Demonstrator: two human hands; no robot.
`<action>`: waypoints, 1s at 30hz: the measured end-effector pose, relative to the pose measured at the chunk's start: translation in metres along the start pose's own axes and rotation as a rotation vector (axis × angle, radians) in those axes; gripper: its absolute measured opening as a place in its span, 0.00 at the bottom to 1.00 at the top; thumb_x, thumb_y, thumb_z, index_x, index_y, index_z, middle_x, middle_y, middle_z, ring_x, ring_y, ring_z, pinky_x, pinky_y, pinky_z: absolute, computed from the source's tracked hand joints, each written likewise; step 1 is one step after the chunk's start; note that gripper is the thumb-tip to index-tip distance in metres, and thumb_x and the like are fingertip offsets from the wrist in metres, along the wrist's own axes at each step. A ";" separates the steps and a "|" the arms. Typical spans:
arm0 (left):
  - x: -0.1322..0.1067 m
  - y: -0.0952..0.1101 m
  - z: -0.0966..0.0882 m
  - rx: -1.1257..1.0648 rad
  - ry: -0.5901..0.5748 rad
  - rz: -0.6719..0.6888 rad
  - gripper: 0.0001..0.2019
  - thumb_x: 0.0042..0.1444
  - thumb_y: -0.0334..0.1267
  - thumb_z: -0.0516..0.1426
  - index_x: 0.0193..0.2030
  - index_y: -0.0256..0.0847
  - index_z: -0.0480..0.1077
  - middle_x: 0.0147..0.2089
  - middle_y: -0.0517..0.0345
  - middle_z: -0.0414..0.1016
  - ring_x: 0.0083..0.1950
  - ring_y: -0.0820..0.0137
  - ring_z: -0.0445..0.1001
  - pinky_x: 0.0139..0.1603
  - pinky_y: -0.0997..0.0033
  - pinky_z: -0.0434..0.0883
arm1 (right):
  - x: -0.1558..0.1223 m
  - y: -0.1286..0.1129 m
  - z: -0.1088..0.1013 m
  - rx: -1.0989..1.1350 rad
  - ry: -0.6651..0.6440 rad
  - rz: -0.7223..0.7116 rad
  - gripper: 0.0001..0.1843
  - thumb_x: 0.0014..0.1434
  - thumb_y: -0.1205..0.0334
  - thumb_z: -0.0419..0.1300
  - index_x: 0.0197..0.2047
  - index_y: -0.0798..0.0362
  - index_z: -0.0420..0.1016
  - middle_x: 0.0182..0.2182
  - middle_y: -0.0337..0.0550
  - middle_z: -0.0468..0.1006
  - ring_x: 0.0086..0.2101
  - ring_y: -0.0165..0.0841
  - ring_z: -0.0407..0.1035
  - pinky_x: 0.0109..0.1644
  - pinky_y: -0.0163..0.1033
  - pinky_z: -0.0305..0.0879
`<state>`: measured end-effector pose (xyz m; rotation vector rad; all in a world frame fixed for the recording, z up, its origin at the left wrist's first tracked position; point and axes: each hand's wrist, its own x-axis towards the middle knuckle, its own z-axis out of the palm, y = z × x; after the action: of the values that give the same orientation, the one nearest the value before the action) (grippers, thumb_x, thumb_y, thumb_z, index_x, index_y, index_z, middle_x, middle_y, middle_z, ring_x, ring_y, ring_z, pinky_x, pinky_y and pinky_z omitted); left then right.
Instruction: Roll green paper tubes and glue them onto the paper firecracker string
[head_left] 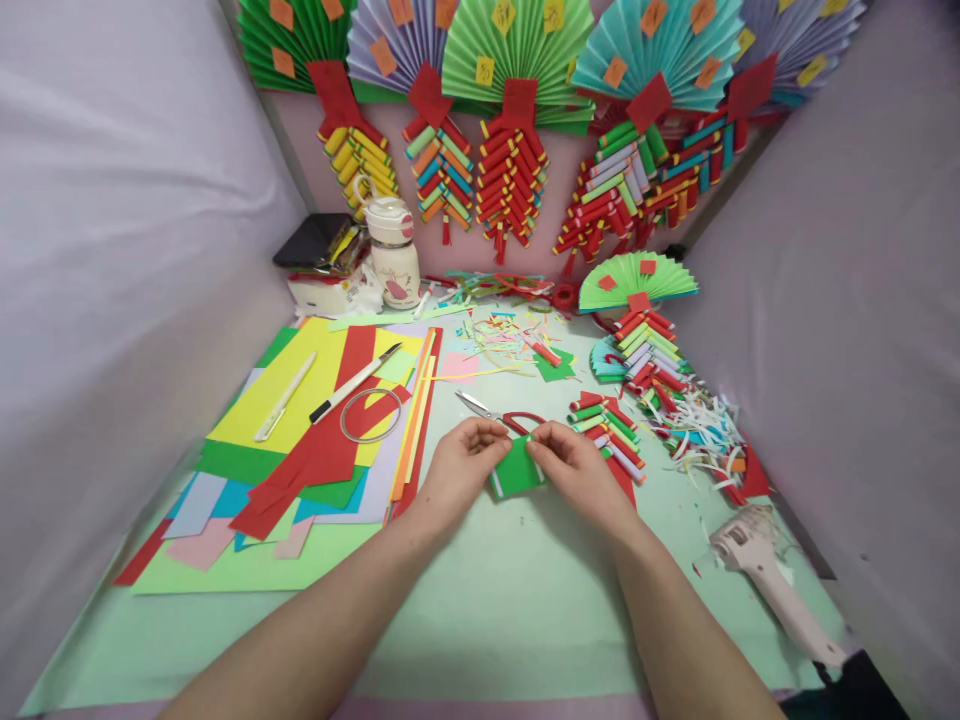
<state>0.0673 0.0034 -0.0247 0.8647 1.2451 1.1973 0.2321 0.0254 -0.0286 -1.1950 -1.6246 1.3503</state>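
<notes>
Together, the left hand and right hand pinched one green paper, one pair of scissors lying just beyond, five large fans hanging behind.

Lit evenly and softly. Shadowed faintly on the table near the right hand. Stretched toward the edges.
</notes>
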 end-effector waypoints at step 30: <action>-0.004 -0.003 0.005 0.279 -0.007 0.109 0.05 0.50 0.37 0.58 0.32 0.39 0.73 0.34 0.58 0.76 0.37 0.69 0.73 0.42 0.71 0.68 | -0.013 -0.011 0.007 -0.733 0.345 -0.532 0.04 0.61 0.62 0.58 0.38 0.48 0.75 0.34 0.41 0.76 0.38 0.36 0.67 0.43 0.44 0.57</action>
<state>0.0728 -0.0005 -0.0262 1.1531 1.3948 1.1192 0.2276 0.0101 -0.0191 -1.1657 -2.0352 0.1897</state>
